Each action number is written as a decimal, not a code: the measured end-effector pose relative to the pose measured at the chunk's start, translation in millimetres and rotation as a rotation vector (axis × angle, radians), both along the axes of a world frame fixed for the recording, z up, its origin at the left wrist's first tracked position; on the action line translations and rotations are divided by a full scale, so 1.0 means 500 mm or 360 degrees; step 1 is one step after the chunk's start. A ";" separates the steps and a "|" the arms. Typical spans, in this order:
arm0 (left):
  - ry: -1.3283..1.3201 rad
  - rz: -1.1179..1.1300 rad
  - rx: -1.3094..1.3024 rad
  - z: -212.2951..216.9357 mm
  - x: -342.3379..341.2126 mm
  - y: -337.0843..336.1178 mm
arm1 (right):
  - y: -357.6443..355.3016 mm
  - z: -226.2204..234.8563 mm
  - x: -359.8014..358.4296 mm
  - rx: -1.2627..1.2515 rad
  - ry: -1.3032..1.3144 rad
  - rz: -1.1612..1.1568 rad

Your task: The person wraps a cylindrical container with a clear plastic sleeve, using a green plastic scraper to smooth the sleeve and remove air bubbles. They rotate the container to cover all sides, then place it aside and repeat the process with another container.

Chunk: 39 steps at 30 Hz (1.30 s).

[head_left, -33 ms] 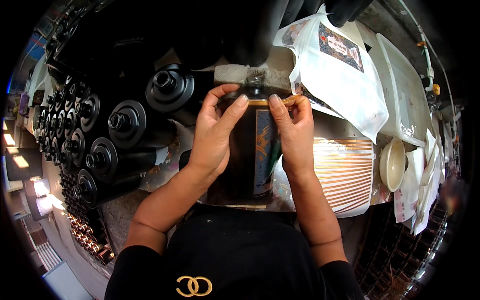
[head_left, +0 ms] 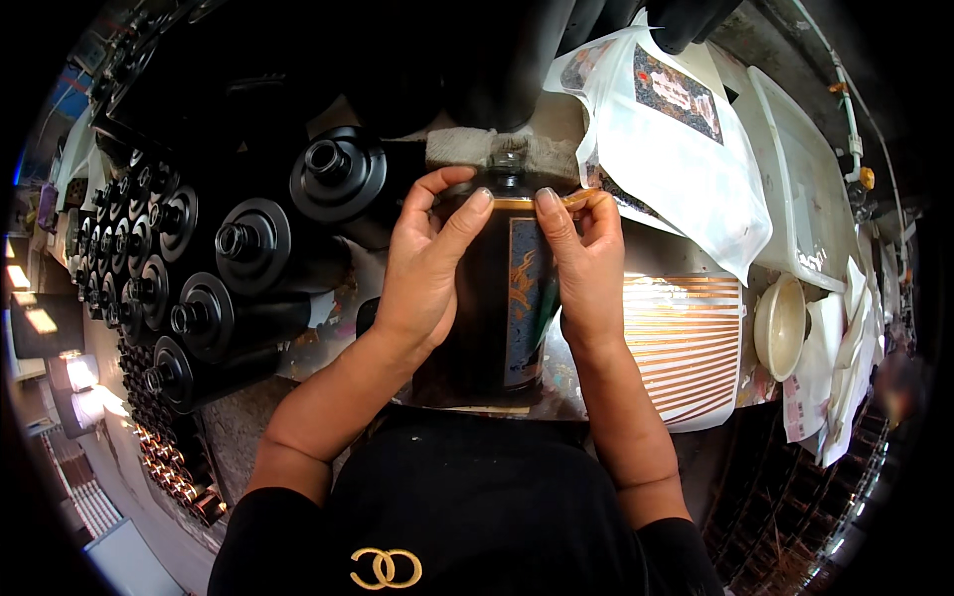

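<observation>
- So the main thing here is a dark bottle [head_left: 452,343] in the middle of the frame. Looks like it's lying on its side, neck [head_left: 508,167] toward the top of the frame and base toward the wearer's black shirt [head_left: 477,497].
- Its long axis runs pretty much straight up and down the picture, and the narrow gold strip [head_left: 514,205] goes left to right across the shoulder, basically square to it. That crossing is the bit to watch.
- Left hand [head_left: 422,263]: curled at the left side of the shoulder, thumb tip at the strip's left part. Fingertips are partly hidden, so can't tell if it's pinching the strip or just bracing the bottle.
- Right hand [head_left: 589,263]: closed on the strip, thumb pressing near the shoulder, the rest of the strip running out to its bent fingers. It's the nearer hand to the blue decorated panel [head_left: 521,298], which sits just below the strip.
- Right of the bottle there's a white sheet with gold stripes [head_left: 686,348], then a pale bowl [head_left: 781,326] beside it. White printed plastic [head_left: 686,169] is at upper right.
- Loads of black bottles [head_left: 251,244] over on the left, necks facing out.
</observation>
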<state>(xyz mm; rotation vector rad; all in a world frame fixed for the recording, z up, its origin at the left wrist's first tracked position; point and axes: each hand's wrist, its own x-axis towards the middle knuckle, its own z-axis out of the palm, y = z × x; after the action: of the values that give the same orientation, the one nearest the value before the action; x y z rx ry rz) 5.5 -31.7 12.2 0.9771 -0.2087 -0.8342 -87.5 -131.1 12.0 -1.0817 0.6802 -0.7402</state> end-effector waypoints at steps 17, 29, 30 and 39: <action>-0.2495 0.0017 0.0423 0.015 -0.007 0.056 | 0.007 -0.002 -0.004 -0.0150 0.0161 -0.0012; -0.0584 -0.0195 0.0237 -0.027 -0.045 0.072 | 0.008 -0.016 -0.011 0.0065 0.0016 -0.0089; -0.0459 -0.0341 0.0313 -0.037 -0.040 0.070 | 0.009 -0.020 -0.013 0.0163 -0.0063 -0.0120; 0.0070 -0.0573 0.0053 -0.048 0.006 0.082 | 0.007 -0.017 -0.050 0.0767 -0.0502 0.0059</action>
<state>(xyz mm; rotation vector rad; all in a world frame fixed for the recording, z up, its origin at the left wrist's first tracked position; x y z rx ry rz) 8.7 9.5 -11.8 0.9654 -0.3398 -1.1903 -112.5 -127.6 3.7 -0.5215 0.5278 -0.6518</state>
